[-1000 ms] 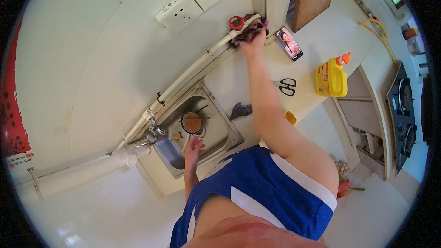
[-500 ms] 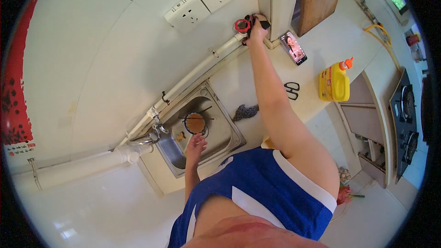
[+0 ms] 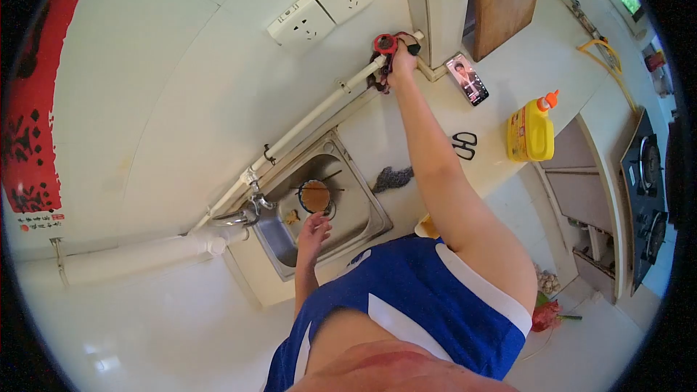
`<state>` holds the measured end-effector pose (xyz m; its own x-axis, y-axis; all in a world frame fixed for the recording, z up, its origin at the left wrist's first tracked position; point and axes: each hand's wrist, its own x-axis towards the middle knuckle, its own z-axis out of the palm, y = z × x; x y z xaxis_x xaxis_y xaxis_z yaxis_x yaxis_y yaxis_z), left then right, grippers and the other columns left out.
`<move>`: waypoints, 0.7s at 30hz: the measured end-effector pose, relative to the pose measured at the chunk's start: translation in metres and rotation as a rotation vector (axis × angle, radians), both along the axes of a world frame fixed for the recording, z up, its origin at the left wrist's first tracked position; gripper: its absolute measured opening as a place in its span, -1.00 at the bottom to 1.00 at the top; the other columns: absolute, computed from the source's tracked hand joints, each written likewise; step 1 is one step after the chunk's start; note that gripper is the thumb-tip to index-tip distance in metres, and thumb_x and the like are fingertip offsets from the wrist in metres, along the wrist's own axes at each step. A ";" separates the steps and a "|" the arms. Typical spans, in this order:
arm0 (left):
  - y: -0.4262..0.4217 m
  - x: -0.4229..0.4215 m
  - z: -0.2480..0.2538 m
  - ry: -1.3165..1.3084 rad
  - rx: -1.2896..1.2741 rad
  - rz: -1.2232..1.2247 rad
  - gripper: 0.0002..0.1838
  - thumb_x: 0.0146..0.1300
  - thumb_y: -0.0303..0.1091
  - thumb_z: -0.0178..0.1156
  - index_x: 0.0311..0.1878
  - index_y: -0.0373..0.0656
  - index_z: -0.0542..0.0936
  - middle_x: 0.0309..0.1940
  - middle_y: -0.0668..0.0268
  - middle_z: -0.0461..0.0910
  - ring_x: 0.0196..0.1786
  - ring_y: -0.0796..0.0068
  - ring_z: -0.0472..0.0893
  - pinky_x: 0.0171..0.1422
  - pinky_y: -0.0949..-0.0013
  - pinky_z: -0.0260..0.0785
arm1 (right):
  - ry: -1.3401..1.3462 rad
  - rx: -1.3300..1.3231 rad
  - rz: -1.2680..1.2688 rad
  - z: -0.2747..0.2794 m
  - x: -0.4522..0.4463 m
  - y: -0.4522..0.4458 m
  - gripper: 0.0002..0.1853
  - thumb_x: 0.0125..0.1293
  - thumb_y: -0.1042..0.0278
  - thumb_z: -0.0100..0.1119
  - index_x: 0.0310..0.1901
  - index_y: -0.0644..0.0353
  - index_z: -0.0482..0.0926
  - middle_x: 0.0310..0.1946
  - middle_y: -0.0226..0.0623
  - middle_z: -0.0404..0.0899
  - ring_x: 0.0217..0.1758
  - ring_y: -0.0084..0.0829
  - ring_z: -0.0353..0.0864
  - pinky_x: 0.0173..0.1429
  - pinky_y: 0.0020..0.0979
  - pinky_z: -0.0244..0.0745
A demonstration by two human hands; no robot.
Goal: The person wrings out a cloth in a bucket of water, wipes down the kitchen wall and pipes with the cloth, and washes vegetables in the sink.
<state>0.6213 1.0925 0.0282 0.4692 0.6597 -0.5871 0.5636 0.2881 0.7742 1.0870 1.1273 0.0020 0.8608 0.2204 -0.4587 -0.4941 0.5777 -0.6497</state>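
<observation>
"Okay, what was the main thing?"

"Dark rag (image 3: 378, 82), beyond the sink (image 3: 356, 210)'s right end, bunched on the wall pipe (image 3: 312, 112) at a red valve (image 3: 385, 44). Right hand (image 3: 404, 60) was on it; fingertips hidden, so couldn't tell if it pinched or just pressed."

"Why bunched?"

"Pipe ran tight to the wall; soft cloth probably fitted that gap."

"Left hand (image 3: 314, 231)?"

"Hung over the sink's near side, fingers loosely spread, nothing seen in it. Probably balanced the long right reach."

"Containers?"

"Sink held a bowl (image 3: 300, 200) mid-basin, plus yellowish scraps (image 3: 292, 216) further left. Bowl held brown stuff (image 3: 315, 198), liquid or solid unclear. Dark sticks (image 3: 336, 189) lay across, probably propped by the rim."

"Rest?"

"Right of the sink: grey mesh cloth (image 3: 393, 178) just beside, scissors (image 3: 465, 146) further, then phone (image 3: 467, 80), lit screen up, probably for watching. Furthest: yellow jug (image 3: 528, 133), orange cap, contents hidden."
</observation>
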 end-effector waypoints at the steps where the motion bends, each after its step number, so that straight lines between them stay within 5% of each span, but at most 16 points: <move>1: 0.001 0.002 0.001 -0.003 -0.006 0.025 -0.63 0.22 -0.36 0.12 0.11 -0.10 0.39 -0.12 0.37 0.50 -0.14 0.53 0.52 -0.10 0.47 0.39 | 0.091 0.146 -0.008 0.016 -0.012 -0.006 -0.72 0.24 0.05 0.02 -0.19 0.07 0.47 -0.31 -0.38 0.51 -0.30 -0.43 0.47 -0.22 -0.34 0.41; 3: -0.003 -0.003 -0.001 -0.003 -0.024 0.045 -0.62 0.22 -0.36 0.11 0.12 -0.10 0.38 -0.12 0.37 0.50 -0.13 0.53 0.52 -0.10 0.46 0.40 | 0.177 0.496 0.035 0.000 -0.018 0.001 -0.56 0.26 -0.24 -0.15 -0.24 -0.02 0.44 -0.36 -0.41 0.49 -0.35 -0.42 0.47 -0.26 -0.33 0.42; 6: -0.009 -0.001 -0.005 0.034 -0.041 0.054 -0.61 0.23 -0.35 0.11 0.13 -0.08 0.37 -0.13 0.37 0.49 -0.13 0.53 0.52 -0.10 0.47 0.40 | 0.154 0.776 0.101 -0.029 -0.075 0.033 -0.55 0.27 -0.26 -0.21 -0.28 -0.03 0.42 -0.36 -0.46 0.51 -0.30 -0.39 0.50 -0.21 -0.31 0.46; 8: -0.009 0.000 -0.007 0.033 -0.055 0.011 -0.61 0.23 -0.36 0.10 0.13 -0.07 0.37 -0.12 0.38 0.48 -0.12 0.53 0.52 -0.10 0.47 0.40 | 0.148 0.390 0.026 0.006 -0.113 0.029 -0.75 0.29 0.11 -0.02 -0.09 0.02 0.42 -0.18 -0.34 0.48 -0.12 -0.44 0.46 -0.08 -0.37 0.42; 10: -0.006 0.002 -0.008 0.017 -0.054 0.008 -0.61 0.23 -0.36 0.10 0.14 -0.07 0.37 -0.11 0.38 0.48 -0.12 0.53 0.52 -0.10 0.47 0.40 | 0.152 0.266 0.126 0.012 -0.110 0.031 -0.74 0.26 0.29 0.01 -0.03 0.10 0.39 -0.09 -0.31 0.44 -0.06 -0.44 0.43 -0.04 -0.40 0.36; 11: -0.004 0.002 -0.008 -0.004 -0.059 0.007 -0.61 0.23 -0.35 0.09 0.14 -0.07 0.37 -0.11 0.38 0.48 -0.12 0.53 0.52 -0.10 0.47 0.40 | 0.155 0.267 0.123 0.012 -0.109 0.033 -0.74 0.26 0.29 0.01 -0.03 0.10 0.39 -0.09 -0.31 0.44 -0.06 -0.44 0.43 -0.04 -0.40 0.36; 13: 0.000 -0.001 -0.013 -0.016 -0.043 0.004 -0.62 0.24 -0.36 0.09 0.14 -0.07 0.36 -0.10 0.38 0.48 -0.12 0.53 0.52 -0.10 0.47 0.40 | -0.180 -0.253 0.118 0.010 -0.107 0.036 -0.79 0.24 0.36 0.00 -0.10 0.17 0.41 -0.17 -0.29 0.47 -0.12 -0.39 0.44 -0.08 -0.39 0.34; 14: -0.001 -0.005 -0.013 -0.024 -0.028 0.006 -0.62 0.24 -0.36 0.09 0.14 -0.07 0.36 -0.10 0.37 0.48 -0.12 0.53 0.52 -0.10 0.47 0.39 | -0.175 -0.256 0.124 -0.005 -0.106 0.039 -0.79 0.24 0.36 0.00 -0.10 0.17 0.41 -0.17 -0.29 0.47 -0.12 -0.39 0.44 -0.08 -0.39 0.34; 17: -0.002 -0.010 -0.010 -0.007 -0.034 -0.001 -0.62 0.24 -0.37 0.08 0.13 -0.07 0.36 -0.08 0.36 0.47 -0.11 0.53 0.52 -0.10 0.47 0.40 | -0.752 -0.329 -0.099 -0.040 -0.096 0.043 -0.86 0.19 0.44 0.01 -0.22 0.26 0.46 -0.31 -0.24 0.52 -0.20 -0.30 0.49 -0.14 -0.35 0.35; 20: -0.006 -0.012 -0.007 0.026 -0.024 -0.007 -0.62 0.24 -0.40 0.07 0.14 -0.09 0.36 -0.06 0.31 0.47 -0.09 0.50 0.52 -0.09 0.44 0.41 | -0.652 -0.629 0.204 -0.047 -0.093 -0.006 -0.79 0.19 0.42 0.02 -0.17 0.33 0.46 -0.26 -0.15 0.55 -0.21 -0.15 0.51 -0.12 -0.29 0.38; 21: -0.004 -0.010 -0.007 0.023 -0.020 -0.013 -0.62 0.24 -0.40 0.07 0.14 -0.09 0.36 -0.06 0.31 0.47 -0.09 0.50 0.52 -0.09 0.44 0.41 | -0.656 -0.492 0.055 -0.041 -0.095 -0.017 -0.78 0.18 0.44 0.02 -0.14 0.31 0.45 -0.25 -0.15 0.55 -0.19 -0.15 0.51 -0.10 -0.31 0.39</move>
<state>0.6110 1.0888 0.0210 0.4639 0.6416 -0.6109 0.5851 0.2959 0.7551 0.9921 1.1105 -0.0393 0.9813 0.1754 0.0788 0.0549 0.1374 -0.9890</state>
